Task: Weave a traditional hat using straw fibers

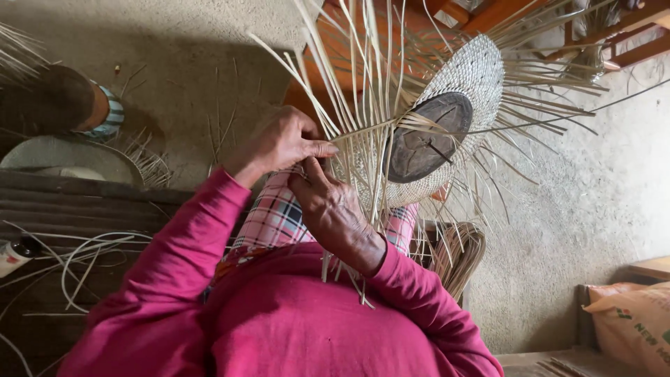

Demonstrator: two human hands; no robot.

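Left hand (283, 143) curled down with fingers bent, thumb and forefinger pinched on a pale flat strip (363, 129) running sideways across the edge of a half-woven straw hat (460, 77); right hand (335, 209) just below and touching the left, fingers folded round the lower rim of the weave and gripping the loose strands there, knuckles up, not spread. Hat held upright on the lap against a pink checked cloth (276, 220), brim woven tight and pale, a dark round wooden block (422, 139) set in its crown. Long unwoven straw ends (349, 56) fanning out from the brim in every direction, some hanging past the wrist over the magenta sleeve (426, 300). Off to the left on a dark wooden bench (77, 206), a loose tangle of white strips (91, 258) and a small bottle (17, 255) at the frame edge; beyond it a finished pale hat (66, 160) lying flat on the concrete floor (188, 63). Orange printed sack (631, 324) at lower right, red-brown wooden frame (488, 14) behind the work
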